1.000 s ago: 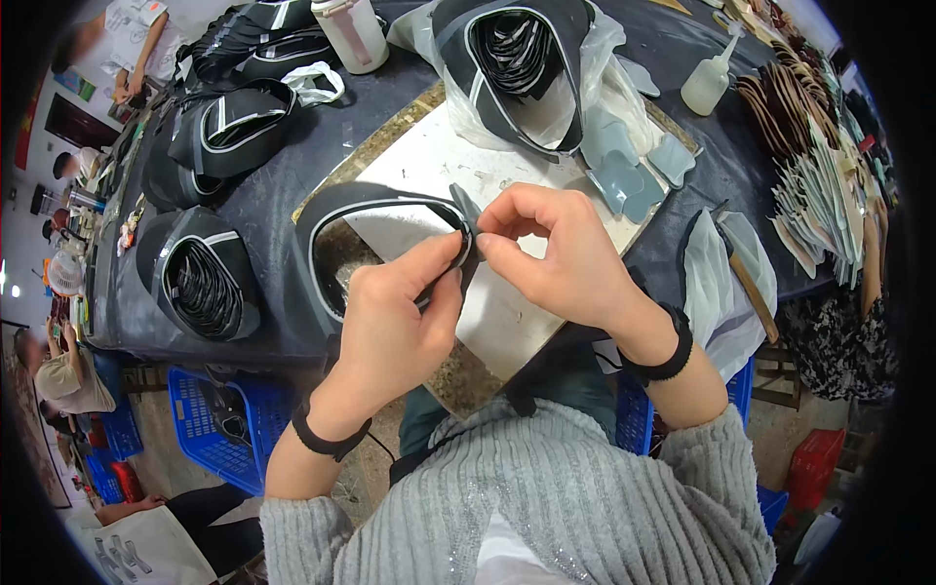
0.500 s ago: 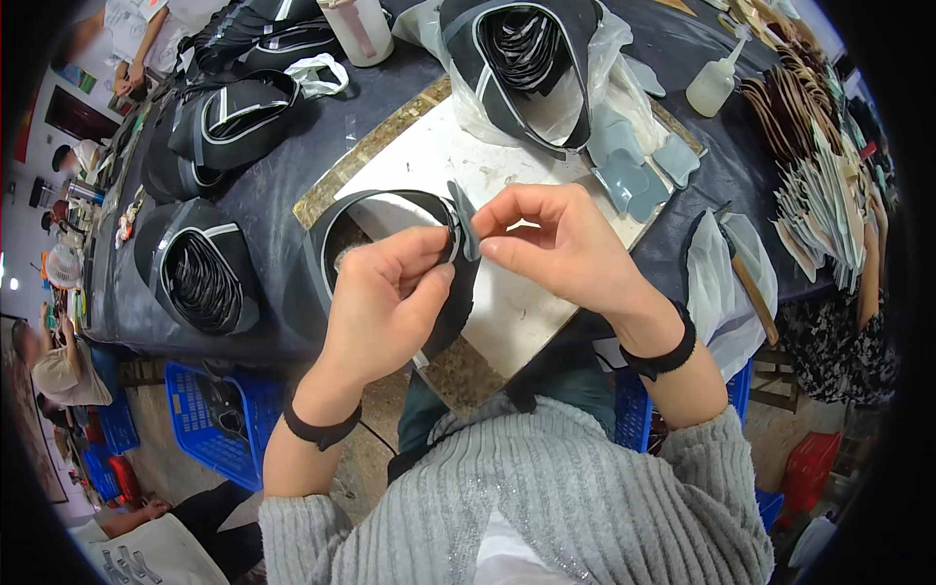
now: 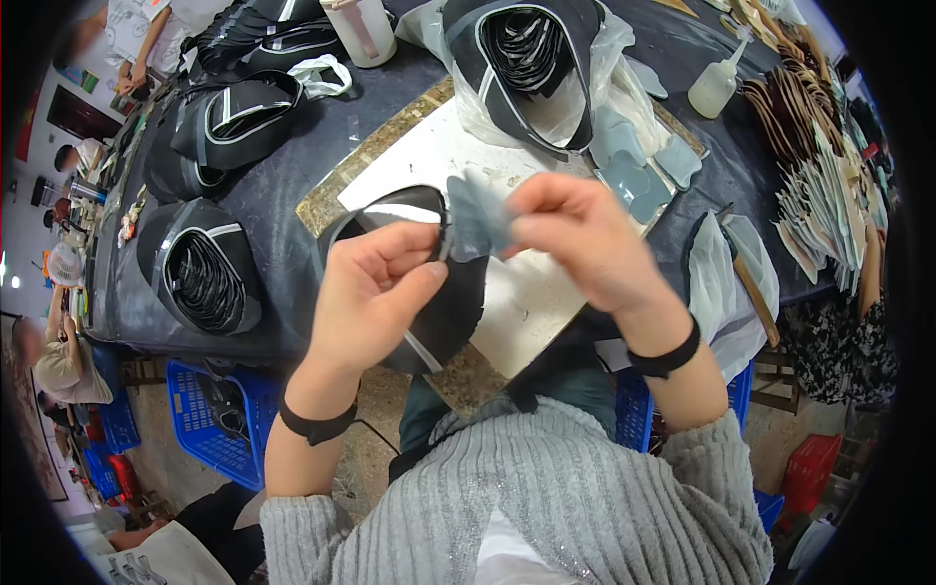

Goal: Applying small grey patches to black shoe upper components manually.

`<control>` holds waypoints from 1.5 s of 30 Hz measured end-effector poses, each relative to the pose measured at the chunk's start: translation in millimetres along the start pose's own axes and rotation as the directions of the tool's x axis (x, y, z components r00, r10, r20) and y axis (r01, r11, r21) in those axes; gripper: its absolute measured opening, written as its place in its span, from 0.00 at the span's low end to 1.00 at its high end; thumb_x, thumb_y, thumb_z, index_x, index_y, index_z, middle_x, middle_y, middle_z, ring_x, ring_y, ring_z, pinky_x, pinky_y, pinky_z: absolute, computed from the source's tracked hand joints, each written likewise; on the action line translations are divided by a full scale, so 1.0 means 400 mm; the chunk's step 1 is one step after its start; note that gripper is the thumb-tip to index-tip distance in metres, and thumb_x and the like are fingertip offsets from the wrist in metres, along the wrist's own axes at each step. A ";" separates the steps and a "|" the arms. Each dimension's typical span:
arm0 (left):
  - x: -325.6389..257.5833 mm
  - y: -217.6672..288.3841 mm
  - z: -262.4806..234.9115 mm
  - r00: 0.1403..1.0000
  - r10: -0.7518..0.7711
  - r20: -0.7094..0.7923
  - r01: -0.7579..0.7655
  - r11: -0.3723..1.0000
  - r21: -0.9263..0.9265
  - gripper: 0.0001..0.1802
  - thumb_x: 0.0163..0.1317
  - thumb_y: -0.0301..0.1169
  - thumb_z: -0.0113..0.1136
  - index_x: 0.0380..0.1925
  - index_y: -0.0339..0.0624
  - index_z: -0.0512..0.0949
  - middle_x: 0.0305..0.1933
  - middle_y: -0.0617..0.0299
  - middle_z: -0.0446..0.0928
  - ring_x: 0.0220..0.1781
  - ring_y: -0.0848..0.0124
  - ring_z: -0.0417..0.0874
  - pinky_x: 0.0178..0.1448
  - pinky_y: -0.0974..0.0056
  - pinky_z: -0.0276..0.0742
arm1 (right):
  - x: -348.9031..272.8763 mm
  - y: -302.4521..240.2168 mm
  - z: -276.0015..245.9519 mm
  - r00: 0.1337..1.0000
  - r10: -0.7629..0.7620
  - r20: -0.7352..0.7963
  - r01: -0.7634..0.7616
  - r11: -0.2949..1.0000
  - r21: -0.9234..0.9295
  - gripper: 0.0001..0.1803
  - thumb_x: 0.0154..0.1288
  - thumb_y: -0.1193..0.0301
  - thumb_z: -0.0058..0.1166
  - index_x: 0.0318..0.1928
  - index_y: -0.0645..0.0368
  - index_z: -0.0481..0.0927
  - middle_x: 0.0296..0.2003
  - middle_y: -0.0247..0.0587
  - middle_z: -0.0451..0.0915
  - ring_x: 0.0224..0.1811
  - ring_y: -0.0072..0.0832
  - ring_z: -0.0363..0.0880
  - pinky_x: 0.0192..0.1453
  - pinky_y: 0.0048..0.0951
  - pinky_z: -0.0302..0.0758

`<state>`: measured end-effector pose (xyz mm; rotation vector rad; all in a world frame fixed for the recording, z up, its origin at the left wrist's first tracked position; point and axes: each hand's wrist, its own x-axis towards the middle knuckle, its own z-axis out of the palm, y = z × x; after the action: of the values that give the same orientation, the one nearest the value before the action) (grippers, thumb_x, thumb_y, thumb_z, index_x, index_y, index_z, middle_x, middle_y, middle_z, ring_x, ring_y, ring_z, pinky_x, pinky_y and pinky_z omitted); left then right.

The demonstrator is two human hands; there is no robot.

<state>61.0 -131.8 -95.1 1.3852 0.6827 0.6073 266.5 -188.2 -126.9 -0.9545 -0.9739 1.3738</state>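
Over the white board [image 3: 531,317], my left hand [image 3: 375,297] pinches the rim of a black shoe upper [image 3: 453,312], a curved piece with a white strip along part of it. My right hand [image 3: 585,239] is closed on a thin grey-blue sheet piece [image 3: 473,219], smeared by motion. That piece lies against the rim of the upper, close to my left fingertips. Whether it is stuck there cannot be made out. More grey-blue pieces [image 3: 648,195] are at the board's right corner, beside a nested stack of black uppers [image 3: 522,122] in clear plastic.
Nested black uppers [image 3: 200,268] stand at the left. A squeeze bottle [image 3: 714,88] and a white container [image 3: 361,34] are at the back. A wooden-handled tool [image 3: 756,283] rests on plastic at right, near stacked cut pieces [image 3: 824,195]. Blue baskets [image 3: 219,409] sit below.
The grey-blue piece has turned from nearly edge-on to showing its broad face. My right hand has shifted slightly right, and the upper has tilted to show more of its outer side.
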 end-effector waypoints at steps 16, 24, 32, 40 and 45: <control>0.027 -0.060 0.076 0.848 0.476 -0.234 -0.323 0.813 0.484 0.10 0.52 0.18 0.53 0.37 0.31 0.75 0.27 0.53 0.79 0.24 0.73 0.80 0.30 0.72 0.73 | -0.080 -0.095 0.016 0.848 -0.440 -0.295 0.065 0.639 -0.766 0.10 0.54 0.71 0.58 0.25 0.65 0.75 0.18 0.38 0.74 0.20 0.20 0.72 0.26 0.21 0.68; 0.033 -0.063 0.117 0.759 0.639 -0.125 -0.360 0.572 0.737 0.12 0.49 0.18 0.55 0.37 0.34 0.74 0.20 0.50 0.75 0.19 0.58 0.78 0.23 0.63 0.71 | -0.004 -0.038 0.064 0.936 -0.335 -0.109 0.159 0.679 -0.717 0.06 0.54 0.77 0.52 0.30 0.69 0.75 0.24 0.38 0.77 0.27 0.17 0.77 0.28 0.19 0.77; 0.038 -0.065 0.092 0.873 0.458 -0.170 -0.307 0.785 0.537 0.11 0.51 0.18 0.53 0.37 0.31 0.75 0.24 0.51 0.78 0.22 0.69 0.81 0.27 0.69 0.72 | 0.005 -0.036 0.033 0.991 -0.100 -0.090 0.062 0.936 -0.347 0.06 0.54 0.76 0.51 0.28 0.69 0.74 0.22 0.40 0.77 0.28 0.23 0.77 0.29 0.28 0.75; 0.038 -0.052 0.093 0.896 0.427 -0.124 -0.270 0.744 0.611 0.10 0.53 0.17 0.52 0.37 0.28 0.74 0.29 0.52 0.79 0.30 0.69 0.81 0.34 0.71 0.74 | 0.002 -0.038 0.049 0.962 -0.271 -0.015 0.196 0.733 -0.651 0.07 0.51 0.75 0.53 0.29 0.69 0.75 0.22 0.43 0.78 0.27 0.27 0.79 0.30 0.29 0.74; 0.039 -0.049 0.100 0.853 0.509 -0.116 -0.324 0.690 0.647 0.08 0.51 0.18 0.53 0.33 0.32 0.75 0.24 0.49 0.77 0.22 0.59 0.80 0.26 0.68 0.72 | 0.000 -0.034 0.041 0.958 -0.288 -0.007 0.199 0.679 -0.707 0.05 0.54 0.79 0.51 0.31 0.70 0.75 0.26 0.37 0.78 0.29 0.18 0.77 0.31 0.19 0.77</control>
<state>100.9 -148.6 -113.4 2.1281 0.8411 1.0346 255.4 -188.5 -108.7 -1.3865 -1.5221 0.6834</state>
